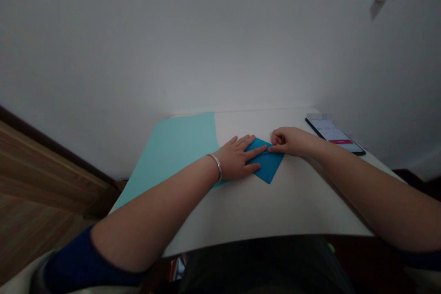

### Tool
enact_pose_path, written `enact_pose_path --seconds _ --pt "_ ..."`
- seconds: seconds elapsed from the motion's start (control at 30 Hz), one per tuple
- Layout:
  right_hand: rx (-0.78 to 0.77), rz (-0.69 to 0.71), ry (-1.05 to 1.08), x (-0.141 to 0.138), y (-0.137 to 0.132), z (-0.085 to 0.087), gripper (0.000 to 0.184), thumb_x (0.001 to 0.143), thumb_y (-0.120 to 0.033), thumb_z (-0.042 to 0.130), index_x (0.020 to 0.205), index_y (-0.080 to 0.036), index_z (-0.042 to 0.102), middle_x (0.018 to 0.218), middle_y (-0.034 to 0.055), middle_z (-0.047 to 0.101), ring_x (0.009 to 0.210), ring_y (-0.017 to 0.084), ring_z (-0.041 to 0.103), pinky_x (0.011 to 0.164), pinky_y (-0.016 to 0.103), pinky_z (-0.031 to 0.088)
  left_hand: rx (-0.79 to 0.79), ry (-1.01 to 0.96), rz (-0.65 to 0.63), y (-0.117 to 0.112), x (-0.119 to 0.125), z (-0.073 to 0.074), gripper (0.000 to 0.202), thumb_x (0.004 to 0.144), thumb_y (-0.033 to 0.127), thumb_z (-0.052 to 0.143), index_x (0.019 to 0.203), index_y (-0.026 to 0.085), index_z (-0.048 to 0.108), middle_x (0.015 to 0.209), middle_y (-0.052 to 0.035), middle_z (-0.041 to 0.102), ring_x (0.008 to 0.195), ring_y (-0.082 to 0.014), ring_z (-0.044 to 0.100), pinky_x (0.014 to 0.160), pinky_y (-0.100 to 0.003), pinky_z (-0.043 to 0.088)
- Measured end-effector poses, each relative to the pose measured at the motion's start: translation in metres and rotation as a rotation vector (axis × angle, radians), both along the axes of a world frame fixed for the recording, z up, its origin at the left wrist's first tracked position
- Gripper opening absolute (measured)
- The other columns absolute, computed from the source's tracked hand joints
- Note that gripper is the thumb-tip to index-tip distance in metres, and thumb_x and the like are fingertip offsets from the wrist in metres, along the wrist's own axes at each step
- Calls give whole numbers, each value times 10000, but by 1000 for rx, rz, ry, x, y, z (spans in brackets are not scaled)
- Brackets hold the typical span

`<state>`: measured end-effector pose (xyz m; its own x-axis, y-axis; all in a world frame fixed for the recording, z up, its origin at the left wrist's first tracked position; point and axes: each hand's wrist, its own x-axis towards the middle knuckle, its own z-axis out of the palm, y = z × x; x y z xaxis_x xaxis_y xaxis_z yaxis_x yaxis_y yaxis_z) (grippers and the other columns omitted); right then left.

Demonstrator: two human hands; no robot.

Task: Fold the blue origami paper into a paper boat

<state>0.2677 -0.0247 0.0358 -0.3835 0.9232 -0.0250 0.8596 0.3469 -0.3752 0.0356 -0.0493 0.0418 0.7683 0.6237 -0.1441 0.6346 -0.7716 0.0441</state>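
While your left hand (237,160) splays its fingers over the blue paper (269,169), apparently steadying it on the table (296,202), your right hand (292,140) curls at its edge, pinching or just pressing, can't tell.

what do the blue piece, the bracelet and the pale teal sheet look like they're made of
Blue piece: likely matte paper; thin and flat, with straight edges and what looks like a fold line.
Bracelet: probably polished metal; silvery with bright highlights.
Pale teal sheet: thin, matte, evenly coloured; perhaps paper or card, possibly plastic.
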Motion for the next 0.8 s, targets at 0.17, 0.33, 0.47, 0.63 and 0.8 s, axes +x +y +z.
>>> enact_pose_path --seconds 0.17,0.33,0.47,0.63,0.8 --pt "71 -41 -39 -10 -5 2 313 697 -508 648 784 -220 562 696 -3 582 604 146 493 528 268 309 -2 16 -5 0 2 1 614 952 513 324 1498 268 190 1572 -142 104 1443 -327 96 1139 -524 126" --pt "87 -98 -76 -20 -10 5 358 685 -530 665 832 -217 571 752 18 607 643 157 515 532 267 313 -7 8 -3 0 2 0 621 950 515 324 1498 252 195 1571 -149 105 1444 -322 94 1141 -522 123" --pt "127 -120 -91 -28 -15 6 430 672 -561 666 911 -217 574 797 40 626 687 185 545 544 279 338 9 -10 12 -2 3 2 671 939 526 326 1507 214 149 1570 -155 103 1449 -299 89 1147 -510 115" --pt "219 -128 -93 -37 -19 7 502 693 -621 618 966 -202 568 908 85 648 795 229 580 654 321 398 -1 1 43 -3 6 6 779 914 568 334 1504 108 113 1568 -151 108 1452 -267 94 1161 -473 107" --pt "119 -141 -72 -34 -15 6 503 672 -569 657 1010 -208 566 886 69 645 761 214 580 603 295 383 20 -28 -1 -1 3 2 732 921 555 356 1512 206 98 1566 -152 128 1447 -287 115 1146 -503 123"
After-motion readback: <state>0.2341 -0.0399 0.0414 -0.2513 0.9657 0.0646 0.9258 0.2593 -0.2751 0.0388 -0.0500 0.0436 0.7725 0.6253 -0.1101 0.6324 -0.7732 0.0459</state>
